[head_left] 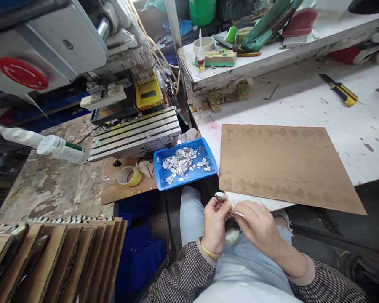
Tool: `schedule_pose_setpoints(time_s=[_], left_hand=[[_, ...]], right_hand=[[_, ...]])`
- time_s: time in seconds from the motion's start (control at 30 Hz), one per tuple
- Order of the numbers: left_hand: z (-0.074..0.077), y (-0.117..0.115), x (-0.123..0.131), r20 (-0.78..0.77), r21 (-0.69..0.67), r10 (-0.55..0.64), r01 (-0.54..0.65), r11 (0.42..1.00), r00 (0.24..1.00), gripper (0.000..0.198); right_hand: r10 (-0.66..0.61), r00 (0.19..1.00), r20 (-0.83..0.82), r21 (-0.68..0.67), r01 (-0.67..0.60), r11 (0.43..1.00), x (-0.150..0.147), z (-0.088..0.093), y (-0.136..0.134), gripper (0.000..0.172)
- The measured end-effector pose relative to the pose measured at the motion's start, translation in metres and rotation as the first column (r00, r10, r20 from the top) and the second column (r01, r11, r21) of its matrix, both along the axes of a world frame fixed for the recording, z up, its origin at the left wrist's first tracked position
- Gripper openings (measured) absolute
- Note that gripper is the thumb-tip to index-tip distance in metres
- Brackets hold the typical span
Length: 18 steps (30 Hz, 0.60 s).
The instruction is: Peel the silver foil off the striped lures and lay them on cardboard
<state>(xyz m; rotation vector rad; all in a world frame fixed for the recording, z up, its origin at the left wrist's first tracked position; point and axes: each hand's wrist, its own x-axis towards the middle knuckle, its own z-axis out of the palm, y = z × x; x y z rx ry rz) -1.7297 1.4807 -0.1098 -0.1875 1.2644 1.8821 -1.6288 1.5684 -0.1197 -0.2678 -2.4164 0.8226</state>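
Over my lap, my left hand (215, 221) is closed on a small silvery piece (220, 195) held at its fingertips. My right hand (259, 225) is closed in a pinch on a thin whitish tool or strip (238, 213) that touches the silvery piece. Both hands meet just below the front edge of the brown cardboard sheet (284, 164). A blue tray (164, 182) with several silver foil scraps (181, 162) sits just above and left of my hands.
A grey slotted machine bed (135, 134) under a press head stands behind the tray. A yellow tape roll (130, 176) lies on the left bench, beside white bottles (61, 148). Stacked cardboard sheets (57, 256) fill the lower left. A yellow utility knife (339, 89) lies on the white table.
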Motion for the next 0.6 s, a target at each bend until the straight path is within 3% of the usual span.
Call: schedule_pose_setpoints(time_s=[0.07,0.13,0.2,0.27,0.33,0.47,0.6], left_hand=[[-0.001,-0.003,-0.01,-0.004,-0.026,0.08,-0.08,0.996,0.997,0.027],[-0.003,-0.009,-0.022,-0.018,-0.054,0.132,-0.133,0.99,0.991,0.027],[-0.005,-0.017,-0.032,-0.038,-0.075,0.142,-0.144,0.987,0.989,0.029],[-0.008,-0.023,-0.036,-0.044,-0.085,0.135,-0.138,0.987,0.99,0.031],[-0.011,-0.027,-0.035,-0.032,-0.091,0.127,-0.13,0.987,0.991,0.032],[-0.015,-0.03,-0.028,-0.005,-0.078,0.097,-0.097,0.992,0.995,0.033],[-0.015,-0.032,-0.033,-0.021,-0.067,0.06,-0.061,0.996,0.998,0.033]], right_hand=[[0.068,0.997,-0.033,-0.011,-0.069,0.998,-0.004,-0.002,-0.004,0.02],[0.058,0.997,-0.048,-0.145,-0.064,0.987,-0.011,0.0,0.0,0.015],[-0.066,0.998,-0.001,-0.344,0.062,0.937,-0.027,0.004,0.013,0.005],[-0.174,0.98,0.094,-0.491,0.198,0.849,-0.052,0.006,0.033,0.013],[-0.176,0.974,0.14,-0.548,0.224,0.806,-0.084,0.002,0.053,0.023],[-0.122,0.983,0.137,-0.502,0.175,0.847,-0.14,-0.017,0.08,0.025],[-0.076,0.989,0.131,-0.328,0.115,0.938,-0.163,-0.028,0.091,0.02]])
